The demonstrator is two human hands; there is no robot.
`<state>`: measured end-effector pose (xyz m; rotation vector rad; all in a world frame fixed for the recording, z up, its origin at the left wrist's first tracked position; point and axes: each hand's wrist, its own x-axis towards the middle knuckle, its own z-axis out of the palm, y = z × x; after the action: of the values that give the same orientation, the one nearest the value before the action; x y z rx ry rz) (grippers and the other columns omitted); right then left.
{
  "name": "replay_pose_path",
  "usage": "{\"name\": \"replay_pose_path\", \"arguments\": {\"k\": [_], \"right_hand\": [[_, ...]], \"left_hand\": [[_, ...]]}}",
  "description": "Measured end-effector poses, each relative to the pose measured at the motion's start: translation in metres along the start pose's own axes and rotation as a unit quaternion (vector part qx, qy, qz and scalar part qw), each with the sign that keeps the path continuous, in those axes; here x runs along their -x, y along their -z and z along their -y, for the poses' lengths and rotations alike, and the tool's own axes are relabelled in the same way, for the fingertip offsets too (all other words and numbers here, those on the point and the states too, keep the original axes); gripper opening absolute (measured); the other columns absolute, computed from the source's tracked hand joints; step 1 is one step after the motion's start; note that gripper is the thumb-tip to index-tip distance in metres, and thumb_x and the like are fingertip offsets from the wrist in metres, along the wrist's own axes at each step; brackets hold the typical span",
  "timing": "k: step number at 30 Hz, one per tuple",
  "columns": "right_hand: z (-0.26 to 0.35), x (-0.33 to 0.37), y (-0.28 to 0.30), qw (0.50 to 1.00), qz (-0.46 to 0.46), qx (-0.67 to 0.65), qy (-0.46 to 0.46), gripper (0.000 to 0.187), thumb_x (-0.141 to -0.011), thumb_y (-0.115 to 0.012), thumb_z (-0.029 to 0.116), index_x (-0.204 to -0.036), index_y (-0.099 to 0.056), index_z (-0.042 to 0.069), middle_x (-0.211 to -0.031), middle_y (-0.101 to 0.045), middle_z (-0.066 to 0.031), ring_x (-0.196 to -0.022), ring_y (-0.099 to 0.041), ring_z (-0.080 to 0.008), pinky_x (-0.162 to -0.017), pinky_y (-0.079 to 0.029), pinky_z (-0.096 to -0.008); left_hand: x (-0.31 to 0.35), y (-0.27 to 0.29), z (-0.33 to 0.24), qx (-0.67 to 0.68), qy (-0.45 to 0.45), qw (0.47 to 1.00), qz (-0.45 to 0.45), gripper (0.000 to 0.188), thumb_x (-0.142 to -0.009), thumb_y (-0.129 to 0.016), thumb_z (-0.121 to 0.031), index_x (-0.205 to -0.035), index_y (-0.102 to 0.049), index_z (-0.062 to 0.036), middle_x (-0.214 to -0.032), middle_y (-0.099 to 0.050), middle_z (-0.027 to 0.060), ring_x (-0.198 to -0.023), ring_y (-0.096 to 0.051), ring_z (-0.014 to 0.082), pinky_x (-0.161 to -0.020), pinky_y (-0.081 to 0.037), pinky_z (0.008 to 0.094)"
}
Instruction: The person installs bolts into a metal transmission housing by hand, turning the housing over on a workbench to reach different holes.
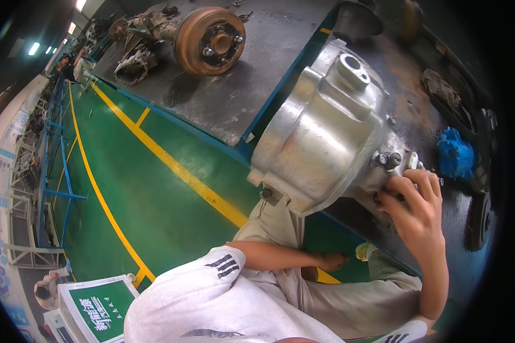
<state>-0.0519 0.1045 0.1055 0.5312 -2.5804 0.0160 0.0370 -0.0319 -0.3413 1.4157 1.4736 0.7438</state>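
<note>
A large silver metal gearbox [320, 131] with a bell-shaped housing stands at the edge of a dark workbench. My right hand [415, 206] is on its narrower right end, beside several bolts. The fingers are bent and closed against the casing, and any small part under the fingertips is hidden. My left hand [333, 261] hangs low in front of my trousers, apart from the gearbox. It is small and dark there, so its fingers do not show clearly.
Blue-edged workbench [229, 108] carries a rusty brake drum [212, 43] on an axle. A blue cast part [455, 153] lies right of the gearbox. Green floor [131, 188] has yellow lines. A green-and-white sign [100, 308] stands lower left, and another person [68, 67] is far off.
</note>
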Motion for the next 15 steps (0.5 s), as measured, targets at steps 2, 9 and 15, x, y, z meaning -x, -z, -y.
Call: {"name": "replay_pose_path", "arguments": {"k": [2,9,15], "right_hand": [[0.002,0.002,-0.001,1.0,-0.013,0.005,0.015,0.026,-0.065,-0.077,0.016,-0.088,-0.075,0.004,-0.107,-0.068,-0.0063,-0.101,-0.065,-0.0272,-0.085,-0.049,-0.0421],[0.0,0.006,0.007,1.0,0.009,0.022,-0.007,0.025,-0.068,-0.074,0.013,-0.093,-0.075,0.009,-0.114,-0.066,-0.0042,-0.106,-0.065,-0.0262,-0.089,-0.05,-0.0416],[0.003,0.006,0.004,0.998,0.016,0.05,-0.016,0.021,-0.071,-0.073,0.012,-0.093,-0.075,0.011,-0.117,-0.065,-0.0042,-0.109,-0.065,-0.0258,-0.091,-0.049,-0.0416]], "left_hand": [[-0.002,0.0,-0.001,0.003,-0.005,1.0,-0.003,0.034,-0.106,-0.054,-0.011,-0.136,-0.065,-0.0004,-0.126,-0.07,0.0295,-0.114,-0.07,0.0479,-0.102,-0.057,0.0523],[0.003,0.014,-0.014,0.015,0.016,1.0,-0.014,0.032,-0.099,-0.056,-0.006,-0.129,-0.064,0.0019,-0.123,-0.07,0.0307,-0.114,-0.069,0.0494,-0.101,-0.056,0.0541],[0.009,0.029,-0.027,-0.011,0.041,0.999,0.016,0.051,-0.098,-0.058,-0.008,-0.147,-0.055,0.0056,-0.135,-0.066,0.0329,-0.121,-0.067,0.0496,-0.106,-0.055,0.0534]]}}
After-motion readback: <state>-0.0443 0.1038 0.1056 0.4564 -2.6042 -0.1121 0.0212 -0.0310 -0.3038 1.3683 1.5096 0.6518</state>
